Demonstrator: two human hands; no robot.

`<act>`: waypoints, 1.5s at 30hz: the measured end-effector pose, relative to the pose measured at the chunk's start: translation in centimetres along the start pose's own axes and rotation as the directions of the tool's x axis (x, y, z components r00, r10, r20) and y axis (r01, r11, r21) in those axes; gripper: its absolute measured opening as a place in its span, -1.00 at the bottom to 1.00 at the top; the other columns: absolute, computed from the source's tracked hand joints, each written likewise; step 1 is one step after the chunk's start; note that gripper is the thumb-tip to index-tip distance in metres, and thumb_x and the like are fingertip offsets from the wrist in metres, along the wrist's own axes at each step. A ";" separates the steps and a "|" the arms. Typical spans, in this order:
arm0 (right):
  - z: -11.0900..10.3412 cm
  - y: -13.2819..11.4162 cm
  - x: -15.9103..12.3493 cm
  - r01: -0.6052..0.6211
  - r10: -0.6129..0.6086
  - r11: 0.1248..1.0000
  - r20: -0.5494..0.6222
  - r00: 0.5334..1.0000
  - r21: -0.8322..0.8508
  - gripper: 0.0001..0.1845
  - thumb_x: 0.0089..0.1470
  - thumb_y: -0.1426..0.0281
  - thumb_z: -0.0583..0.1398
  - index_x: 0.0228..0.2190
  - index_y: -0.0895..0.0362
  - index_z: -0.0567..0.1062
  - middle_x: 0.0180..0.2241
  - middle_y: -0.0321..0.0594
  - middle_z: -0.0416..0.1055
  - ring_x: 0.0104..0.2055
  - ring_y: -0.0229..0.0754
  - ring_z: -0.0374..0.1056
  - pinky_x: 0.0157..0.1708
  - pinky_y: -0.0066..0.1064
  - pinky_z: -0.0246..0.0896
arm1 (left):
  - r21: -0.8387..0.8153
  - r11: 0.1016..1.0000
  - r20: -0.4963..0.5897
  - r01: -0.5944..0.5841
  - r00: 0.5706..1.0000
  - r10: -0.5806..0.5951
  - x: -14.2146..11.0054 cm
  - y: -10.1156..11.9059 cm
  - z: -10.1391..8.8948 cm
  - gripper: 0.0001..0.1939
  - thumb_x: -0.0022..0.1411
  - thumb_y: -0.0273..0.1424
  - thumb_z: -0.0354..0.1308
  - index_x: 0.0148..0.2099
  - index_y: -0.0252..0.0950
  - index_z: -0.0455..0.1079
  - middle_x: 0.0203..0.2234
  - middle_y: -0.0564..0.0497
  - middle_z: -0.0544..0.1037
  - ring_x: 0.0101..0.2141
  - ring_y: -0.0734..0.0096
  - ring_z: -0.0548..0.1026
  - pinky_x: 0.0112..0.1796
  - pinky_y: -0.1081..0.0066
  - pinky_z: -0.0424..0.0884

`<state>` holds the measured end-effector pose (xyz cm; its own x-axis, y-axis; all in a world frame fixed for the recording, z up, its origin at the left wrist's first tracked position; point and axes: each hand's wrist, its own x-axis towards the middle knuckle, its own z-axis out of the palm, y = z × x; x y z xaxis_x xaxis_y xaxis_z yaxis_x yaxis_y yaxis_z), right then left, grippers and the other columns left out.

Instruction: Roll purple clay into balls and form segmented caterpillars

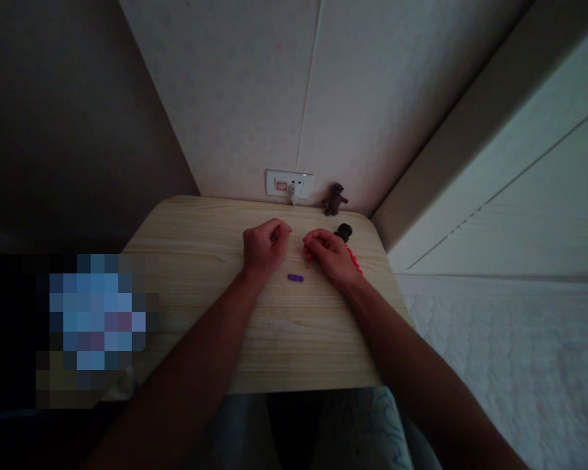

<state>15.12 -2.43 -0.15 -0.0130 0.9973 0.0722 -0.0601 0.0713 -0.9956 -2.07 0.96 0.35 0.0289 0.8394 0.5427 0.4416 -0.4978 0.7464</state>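
My left hand (266, 247) is curled into a fist above the wooden table; whatever its fingers may hold is hidden. Just to its right, my right hand (329, 254) has thumb and fingertips pinched together, and I cannot make out what is between them. Bright red bumpy pieces (353, 259), like a string of beads, show along the outer side of that hand, with more red under its fingertips. A short purple piece with rounded lumps (295, 278) lies on the table between and slightly nearer than my hands. Behind my right hand sits a small black rounded object (343, 232).
The pale wood-grain table (196, 261) meets the wall at its far edge. A dark brown bear figure (334, 200) stands there, beside a wall socket (279, 185) with a white plug (293, 192). White quilted bedding (509, 352) lies to the right. A blurred-out area covers the left.
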 end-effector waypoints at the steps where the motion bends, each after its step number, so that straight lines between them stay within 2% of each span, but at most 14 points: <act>1: -0.1 0.1 0.1 0.005 -0.005 1.000 0.006 1.000 -0.002 -0.67 -0.01 0.12 0.41 -0.38 0.09 0.52 -0.54 -0.39 0.42 -0.52 -0.32 0.28 -0.48 -0.45 0.20 | 0.000 1.000 0.001 0.002 1.000 -0.002 0.0 0.0 0.0 -0.64 0.34 -0.25 0.05 -0.37 -0.28 0.57 -0.62 0.06 0.53 -0.55 0.45 0.47 -0.42 0.45 0.34; 4: -0.1 0.2 0.2 0.000 0.000 1.000 0.004 1.000 0.005 -0.68 -0.03 0.15 0.42 -0.39 0.09 0.51 -0.54 -0.39 0.43 -0.49 -0.31 0.30 -0.44 -0.45 0.23 | -0.005 1.000 0.003 0.004 1.000 -0.004 0.0 0.0 0.0 -0.66 0.33 -0.27 0.06 -0.37 -0.29 0.58 -0.63 0.06 0.52 -0.55 0.44 0.47 -0.41 0.44 0.34; 8: 0.0 0.0 0.2 -0.085 0.086 0.991 -0.007 0.996 0.101 -0.52 -0.03 -0.06 0.40 -0.38 0.10 0.53 -0.51 -0.30 0.50 -0.54 -0.28 0.34 -0.51 -0.41 0.25 | -0.019 1.000 -0.007 -0.007 1.000 0.007 0.0 -0.1 0.1 -0.66 0.33 -0.27 0.06 -0.36 -0.29 0.58 -0.62 0.06 0.52 -0.54 0.43 0.48 -0.40 0.43 0.34; 12: -0.1 0.0 0.0 -0.059 0.060 0.998 -0.046 0.997 0.020 -0.47 0.02 -0.12 0.37 -0.36 0.12 0.62 -0.59 -0.35 0.44 -0.63 -0.31 0.23 -0.61 -0.41 0.16 | -0.015 1.000 -0.005 -0.012 1.000 0.012 0.0 -0.1 0.0 -0.65 0.34 -0.25 0.06 -0.36 -0.28 0.58 -0.62 0.06 0.52 -0.55 0.43 0.48 -0.41 0.43 0.34; 14: -0.2 0.1 0.0 -0.028 0.028 1.000 -0.055 0.998 -0.012 -0.53 -0.01 -0.03 0.43 -0.27 0.11 0.67 -0.52 -0.34 0.52 -0.56 -0.31 0.30 -0.51 -0.41 0.29 | -0.005 1.000 0.001 -0.001 1.000 0.001 0.0 0.0 -0.1 -0.65 0.34 -0.25 0.05 -0.37 -0.28 0.58 -0.63 0.06 0.52 -0.55 0.43 0.48 -0.41 0.43 0.34; 17: -0.3 0.4 0.0 -0.057 0.059 0.998 -0.045 0.997 0.042 -0.46 -0.10 0.08 0.51 -0.11 0.08 0.67 -0.32 -0.24 0.67 -0.34 -0.22 0.53 -0.17 -0.31 0.51 | 0.001 1.000 0.006 0.016 1.000 -0.016 0.0 0.2 -0.2 -0.65 0.35 -0.25 0.04 -0.35 -0.27 0.58 -0.61 0.05 0.54 -0.52 0.42 0.50 -0.40 0.44 0.36; 20: -0.2 0.6 0.0 -0.121 0.128 0.980 -0.034 0.991 0.157 -0.43 -0.18 0.11 0.55 -0.13 0.09 0.66 -0.18 -0.15 0.70 -0.16 -0.13 0.63 0.06 -0.20 0.52 | -0.007 1.000 -0.030 0.015 0.999 -0.016 0.0 0.3 -0.3 -0.65 0.36 -0.27 0.04 -0.35 -0.27 0.57 -0.55 0.03 0.59 -0.50 0.42 0.53 -0.38 0.44 0.38; 23: 0.0 0.6 0.0 -0.119 0.126 0.973 -0.028 0.992 0.196 -0.48 -0.14 0.08 0.53 -0.18 0.10 0.66 -0.14 -0.14 0.70 -0.14 -0.13 0.64 0.10 -0.21 0.53 | -0.011 1.000 -0.081 0.002 0.997 -0.003 0.0 0.5 -0.4 -0.68 0.36 -0.31 0.05 -0.37 -0.26 0.55 -0.54 0.04 0.61 -0.49 0.43 0.54 -0.37 0.44 0.38; 28: -0.3 0.4 -0.1 -0.013 0.007 0.998 -0.095 0.995 -0.059 -0.55 0.01 0.10 0.45 -0.10 0.05 0.69 -0.20 -0.20 0.70 -0.22 -0.15 0.60 -0.04 -0.21 0.56 | 0.019 1.000 -0.139 0.001 0.990 0.001 0.2 0.5 -0.7 -0.72 0.37 -0.34 0.05 -0.36 -0.25 0.52 -0.49 0.04 0.62 -0.45 0.41 0.54 -0.30 0.42 0.42; 33: -0.7 0.6 -0.3 0.025 -0.045 0.973 -0.086 0.995 -0.228 -0.62 0.00 0.22 0.44 -0.12 0.09 0.68 -0.17 -0.13 0.70 -0.18 -0.11 0.60 -0.04 -0.21 0.52 | 0.142 0.990 -0.199 -0.006 0.979 0.035 0.8 -0.5 -0.5 -0.83 0.26 -0.42 0.10 -0.16 -0.25 0.51 -0.20 -0.09 0.62 -0.17 0.22 0.54 -0.02 0.23 0.47; 37: -0.6 0.6 -0.7 0.095 -0.130 0.839 -0.028 0.991 -0.536 -0.76 0.13 0.24 0.36 -0.21 0.11 0.68 -0.33 -0.13 0.66 -0.34 -0.13 0.52 -0.23 -0.24 0.46 | 0.289 0.955 -0.071 0.064 0.996 -0.046 0.4 -1.6 0.3 -0.59 0.20 -0.40 0.19 0.11 -0.31 0.46 0.01 -0.24 0.55 0.05 -0.03 0.49 0.13 -0.01 0.43; 40: -0.5 0.5 -0.8 0.171 -0.213 0.732 0.018 0.977 -0.660 -0.80 0.14 0.27 0.33 -0.23 0.11 0.67 -0.34 -0.14 0.62 -0.35 -0.14 0.46 -0.25 -0.26 0.41 | 0.413 0.911 0.083 0.008 0.995 -0.047 -0.2 -2.3 0.8 -0.52 0.20 -0.43 0.20 0.18 -0.33 0.45 0.02 -0.28 0.57 0.07 -0.17 0.48 0.11 -0.11 0.42; 42: -0.5 0.5 -0.8 0.200 -0.243 0.694 0.037 0.969 -0.692 -0.81 0.13 0.29 0.32 -0.23 0.11 0.65 -0.32 -0.14 0.60 -0.34 -0.14 0.44 -0.25 -0.27 0.39 | 0.430 0.902 0.137 -0.044 0.990 -0.017 -0.4 -2.6 0.9 -0.57 0.23 -0.43 0.19 0.15 -0.29 0.48 -0.02 -0.25 0.60 0.03 -0.13 0.51 0.09 -0.09 0.44; 45: -0.4 0.4 -0.8 0.209 -0.243 0.682 0.053 0.969 -0.701 -0.80 0.10 0.33 0.30 -0.21 0.10 0.62 -0.32 -0.18 0.57 -0.34 -0.15 0.42 -0.26 -0.29 0.37 | 0.342 0.938 0.138 -0.060 0.990 0.013 -0.3 -2.8 0.8 -0.66 0.30 -0.43 0.16 0.11 -0.28 0.50 -0.05 -0.20 0.61 0.00 -0.01 0.54 0.09 0.01 0.48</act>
<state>15.53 -3.21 -0.59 -0.0510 0.9478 0.3148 0.6559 0.2695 -0.7051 -2.59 2.29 -2.15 0.1578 0.8551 0.4939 0.7189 -0.4424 0.5362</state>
